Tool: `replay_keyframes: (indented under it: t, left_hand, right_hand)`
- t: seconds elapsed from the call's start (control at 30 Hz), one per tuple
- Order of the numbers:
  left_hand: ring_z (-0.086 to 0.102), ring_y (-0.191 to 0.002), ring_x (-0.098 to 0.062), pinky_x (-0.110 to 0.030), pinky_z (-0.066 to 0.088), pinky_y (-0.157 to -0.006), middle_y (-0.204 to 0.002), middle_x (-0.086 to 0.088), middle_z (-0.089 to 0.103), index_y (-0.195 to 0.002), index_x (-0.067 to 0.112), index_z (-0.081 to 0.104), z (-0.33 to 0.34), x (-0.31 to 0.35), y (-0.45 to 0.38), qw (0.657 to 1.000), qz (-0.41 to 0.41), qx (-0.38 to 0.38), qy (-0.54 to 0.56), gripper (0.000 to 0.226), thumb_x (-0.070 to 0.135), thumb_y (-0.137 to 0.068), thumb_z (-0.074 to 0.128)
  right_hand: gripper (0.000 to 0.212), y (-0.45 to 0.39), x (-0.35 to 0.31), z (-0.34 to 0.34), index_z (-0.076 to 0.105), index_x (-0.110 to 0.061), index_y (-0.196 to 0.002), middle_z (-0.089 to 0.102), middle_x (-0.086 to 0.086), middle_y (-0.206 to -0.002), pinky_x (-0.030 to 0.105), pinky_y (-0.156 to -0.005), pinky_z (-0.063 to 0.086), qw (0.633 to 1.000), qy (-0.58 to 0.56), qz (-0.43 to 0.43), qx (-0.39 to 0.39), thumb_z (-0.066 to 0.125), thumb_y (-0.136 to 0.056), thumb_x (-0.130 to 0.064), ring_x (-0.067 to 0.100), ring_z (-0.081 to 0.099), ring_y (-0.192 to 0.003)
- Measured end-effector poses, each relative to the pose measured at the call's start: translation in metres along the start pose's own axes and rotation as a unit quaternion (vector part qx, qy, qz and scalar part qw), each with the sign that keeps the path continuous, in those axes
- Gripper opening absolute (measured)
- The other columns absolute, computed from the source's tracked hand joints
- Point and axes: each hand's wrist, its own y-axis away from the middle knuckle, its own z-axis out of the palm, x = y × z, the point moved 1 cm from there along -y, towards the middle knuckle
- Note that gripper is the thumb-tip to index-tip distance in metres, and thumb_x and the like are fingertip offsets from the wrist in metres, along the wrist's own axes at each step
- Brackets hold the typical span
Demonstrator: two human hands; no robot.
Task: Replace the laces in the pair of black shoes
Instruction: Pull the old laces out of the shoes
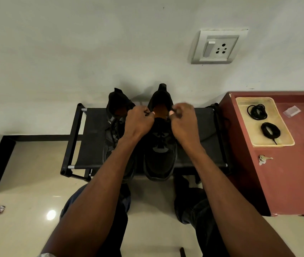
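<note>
On the black rack (92, 145), the left shoe (117, 115) waits with its lace loose, while the left hand (140, 121) and right hand (183, 121) curl their fingers at the collar of the right shoe (161, 145), seemingly pinching lace ends, though the dark lace is hard to make out. A hard tug could jam the lace or drag the shoe off the rack. On the red table (286, 182), the two coiled laces (257, 112) in the tray (286, 143) may tangle if grabbed carelessly.

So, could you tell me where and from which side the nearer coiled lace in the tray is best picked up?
Pinch the loose tail of the nearer coiled lace, coming from above on the near side. The tail points out toward the near rim of the shallow tray, clear of the other coil, so fingers should reach it without disturbing the loops.
</note>
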Motion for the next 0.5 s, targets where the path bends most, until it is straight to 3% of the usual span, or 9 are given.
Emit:
replay_keyframes:
  t: [0.03, 0.1, 0.17, 0.27, 0.33, 0.4, 0.47, 0.5]
  left_hand:
    - [0.065, -0.063, -0.027, -0.040, 0.054, -0.062, -0.067, -0.010, 0.066, -0.074, 0.007, 0.064, 0.000, 0.000, 0.000, 1.000, -0.004, 0.001, 0.001, 0.025, 0.024, -0.093, 0.063]
    - [0.064, -0.061, -0.028, -0.042, 0.055, -0.061, -0.065, -0.011, 0.065, -0.074, 0.007, 0.063, -0.001, -0.002, -0.001, 1.000, -0.011, 0.000, 0.005, 0.026, 0.024, -0.093, 0.063]
    - [0.064, -0.063, -0.028, -0.042, 0.054, -0.061, -0.067, -0.012, 0.066, -0.074, 0.006, 0.063, -0.001, -0.002, -0.001, 1.000, -0.014, -0.001, 0.003, 0.026, 0.024, -0.093, 0.064]
    - [0.063, -0.064, -0.024, -0.036, 0.050, -0.059, -0.066, -0.007, 0.064, -0.072, 0.011, 0.061, -0.001, -0.002, -0.001, 1.000, -0.013, -0.005, -0.002, 0.025, 0.024, -0.093, 0.064]
    - [0.061, -0.062, -0.021, -0.031, 0.047, -0.059, -0.065, -0.004, 0.062, -0.071, 0.013, 0.060, -0.001, -0.003, -0.002, 1.000, -0.012, -0.007, -0.011, 0.025, 0.024, -0.093, 0.063]
    - [0.063, -0.063, -0.022, -0.031, 0.049, -0.060, -0.067, -0.006, 0.064, -0.075, 0.011, 0.063, -0.003, -0.003, -0.002, 1.000, -0.012, -0.007, -0.019, 0.023, 0.023, -0.094, 0.062]
    - [0.065, -0.066, -0.021, -0.032, 0.052, -0.062, -0.070, -0.006, 0.067, -0.077, 0.009, 0.066, -0.003, -0.003, -0.002, 1.000, -0.013, -0.008, -0.018, 0.023, 0.024, -0.094, 0.062]
    - [0.065, -0.066, -0.021, -0.034, 0.053, -0.063, -0.070, -0.006, 0.068, -0.077, 0.009, 0.066, -0.001, -0.003, -0.002, 1.000, -0.012, -0.011, -0.013, 0.023, 0.024, -0.094, 0.062]
  right_hand:
    - [0.020, -0.001, -0.001, 0.001, 0.066, -0.009, -0.113, 0.046, 0.004, -0.138, 0.025, -0.100, 0.044, 0.995, 0.059, -0.076, -0.031, 0.057, -0.095, -0.006, 0.008, 0.051, -0.114]
    - [0.030, 0.001, 0.002, 0.011, 0.068, -0.006, -0.119, 0.031, 0.011, -0.156, 0.036, -0.114, 0.035, 0.966, 0.172, -0.155, -0.115, 0.055, -0.092, -0.002, 0.024, 0.031, -0.142]
    - [0.032, 0.006, 0.006, 0.020, 0.067, -0.001, -0.119, 0.028, 0.016, -0.158, 0.049, -0.113, 0.036, 0.931, 0.271, -0.172, -0.171, 0.054, -0.089, -0.001, 0.033, 0.021, -0.147]
    - [0.027, 0.010, 0.002, 0.019, 0.068, 0.001, -0.112, 0.034, 0.011, -0.157, 0.044, -0.101, 0.046, 0.940, 0.260, -0.175, -0.133, 0.052, -0.090, 0.000, 0.035, 0.044, -0.134]
    - [0.023, 0.008, -0.003, 0.014, 0.067, -0.002, -0.106, 0.044, 0.007, -0.152, 0.039, -0.098, 0.046, 0.975, 0.172, -0.125, -0.061, 0.050, -0.093, 0.000, 0.030, 0.054, -0.124]
    - [0.023, 0.002, -0.005, 0.005, 0.065, -0.004, -0.108, 0.061, 0.009, -0.127, 0.036, -0.090, 0.051, 0.999, -0.031, 0.016, 0.025, 0.047, -0.096, 0.001, 0.025, 0.063, -0.109]
    - [0.019, -0.001, -0.006, -0.002, 0.063, -0.005, -0.096, 0.064, 0.010, -0.090, 0.035, -0.075, 0.057, 0.937, -0.292, 0.177, 0.077, 0.046, -0.097, 0.004, 0.022, 0.066, -0.084]
    - [0.020, -0.002, -0.004, -0.004, 0.060, -0.005, -0.087, 0.061, 0.010, -0.080, 0.035, -0.072, 0.056, 0.907, -0.350, 0.214, 0.098, 0.046, -0.095, 0.006, 0.022, 0.063, -0.077]
